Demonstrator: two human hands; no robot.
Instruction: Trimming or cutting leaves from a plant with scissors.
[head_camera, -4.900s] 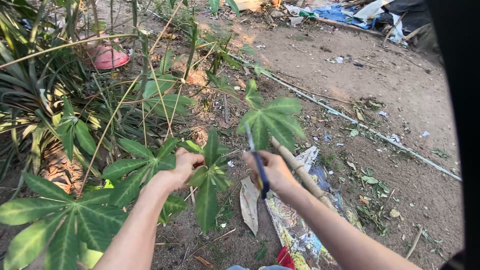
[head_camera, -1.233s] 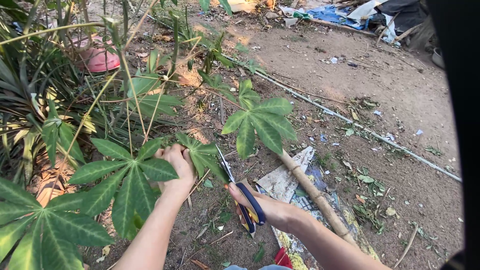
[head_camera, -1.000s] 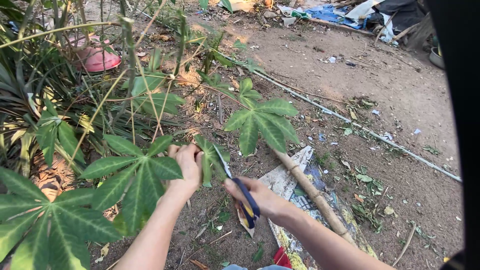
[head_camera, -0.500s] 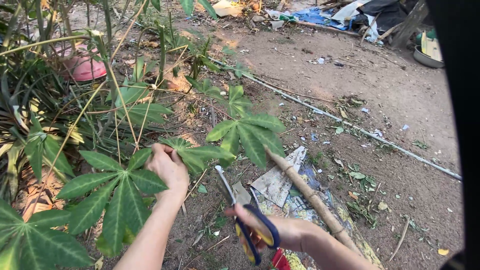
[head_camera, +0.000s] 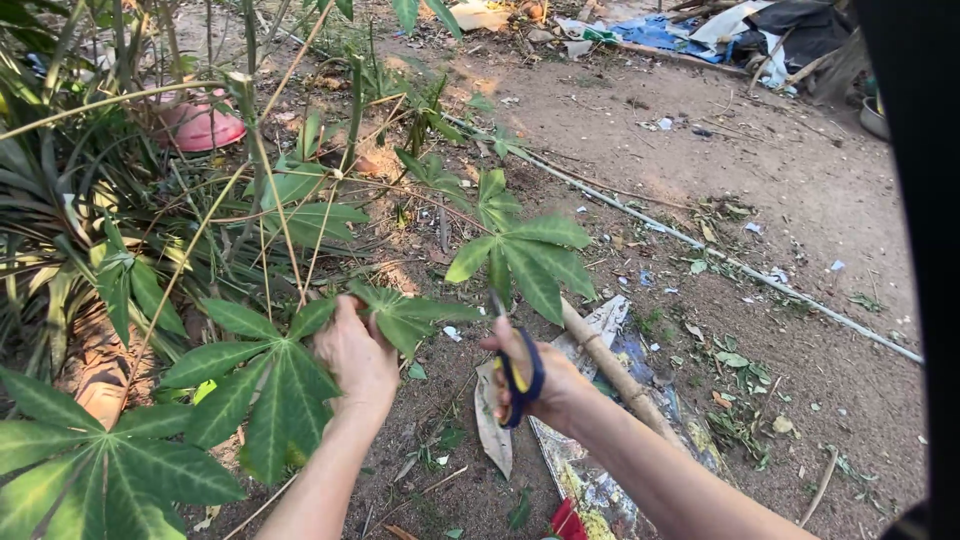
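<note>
— Fingers (head_camera: 345, 330) of your left hand (head_camera: 355, 360): what do they grip?
— They're closed round a thin stalk, right at the base of the green lobed leaf (head_camera: 405, 315).
— And your right hand (head_camera: 540, 380)?
— Just right of that leaf, fingers curled through the blue handles of the scissors (head_camera: 515, 365); whether the blades are parted, you cannot tell.
— Anything else by the leaf?
— A wooden stick (head_camera: 615, 375) lies on the ground beyond your right hand, and a pink bowl (head_camera: 200, 125) sits well above-left of the leaf
</note>
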